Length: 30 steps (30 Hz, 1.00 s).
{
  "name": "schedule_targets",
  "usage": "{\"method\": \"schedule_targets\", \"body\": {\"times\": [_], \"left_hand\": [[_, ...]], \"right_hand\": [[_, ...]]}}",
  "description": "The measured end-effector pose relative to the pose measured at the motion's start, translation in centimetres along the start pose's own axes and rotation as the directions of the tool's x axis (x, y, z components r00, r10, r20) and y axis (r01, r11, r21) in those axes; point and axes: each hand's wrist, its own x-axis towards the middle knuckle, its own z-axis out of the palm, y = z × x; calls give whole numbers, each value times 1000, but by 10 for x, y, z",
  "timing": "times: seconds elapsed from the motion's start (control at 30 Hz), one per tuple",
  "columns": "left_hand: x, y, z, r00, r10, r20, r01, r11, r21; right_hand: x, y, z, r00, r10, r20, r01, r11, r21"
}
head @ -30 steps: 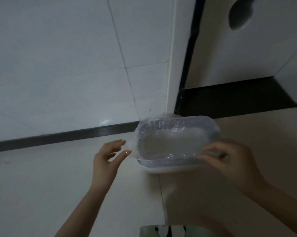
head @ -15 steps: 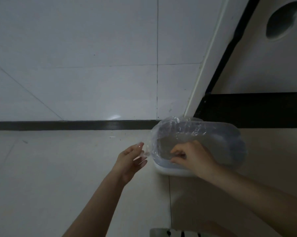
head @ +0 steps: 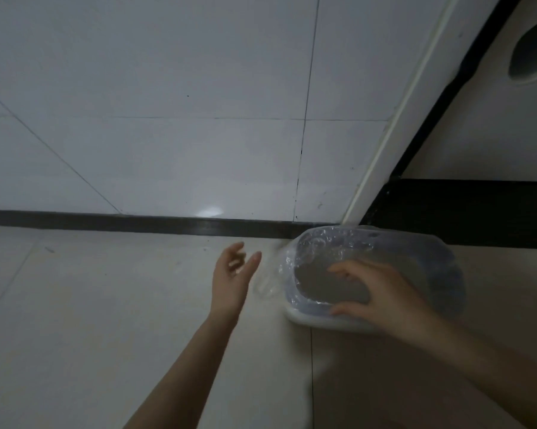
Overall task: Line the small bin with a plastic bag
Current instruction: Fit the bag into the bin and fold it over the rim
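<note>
floor (head: 106,305): pale tiles, dark strip along the wall
bin (head: 329,320): at 3 o'clock, bag (head: 316,246) draped over rim
left hand (head: 233,274): open, empty, beside bag
right hand (head: 381,292): spread over the bin's near rim

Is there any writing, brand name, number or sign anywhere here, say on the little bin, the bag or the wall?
None can be read.
The small bin: plain white, no label visible.
The plastic bag: clear, no print visible.
The wall tiles and floor: bare, only grout lines and small specks.
</note>
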Motion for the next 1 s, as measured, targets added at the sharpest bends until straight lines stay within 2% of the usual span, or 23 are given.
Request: {"method": "schedule_targets", "body": {"times": [0.03,0.07,0.1,0.17,0.2,0.23,0.27,0.33,0.53,0.67,0.77,0.9,1.0], "left_hand": [[1,10,-5,982,163,95,-170,983,69],[0,22,-6,929,276,248,-313,942,124],[-1,32,-3,841,343,419,-444,879,173],[0,47,13,621,373,690,-699,662,271],[1,52,23,540,335,772,-786,529,321],[3,55,32,502,274,820,-830,419,369],[7,56,40,501,208,840,-840,351,414],[16,54,49,529,98,843,-818,322,476],[31,48,55,548,-26,836,-749,431,504],[27,40,61,567,-18,823,-739,431,518],[20,39,63,570,8,822,-757,395,521],[13,49,56,603,41,796,-767,302,566],[7,62,61,604,54,795,-781,243,576]], "right_hand": [[0,4,-9,998,-33,-55,34,999,15],[1,9,-18,996,-54,-75,55,998,5],[3,15,-25,997,-66,-50,65,997,-29],[8,26,-37,995,-65,76,78,981,-176],[11,33,-40,988,-46,144,84,959,-272],[13,41,-43,980,-13,200,84,932,-352],[14,47,-45,971,24,237,76,912,-404],[16,57,-48,961,67,268,58,899,-434],[19,66,-55,924,147,353,34,888,-458],[19,65,-59,913,183,365,48,840,-541],[15,66,-60,922,162,350,31,873,-486],[-4,89,-89,946,201,255,-107,935,-339],[-24,112,-108,902,317,293,-215,918,-333]]}}
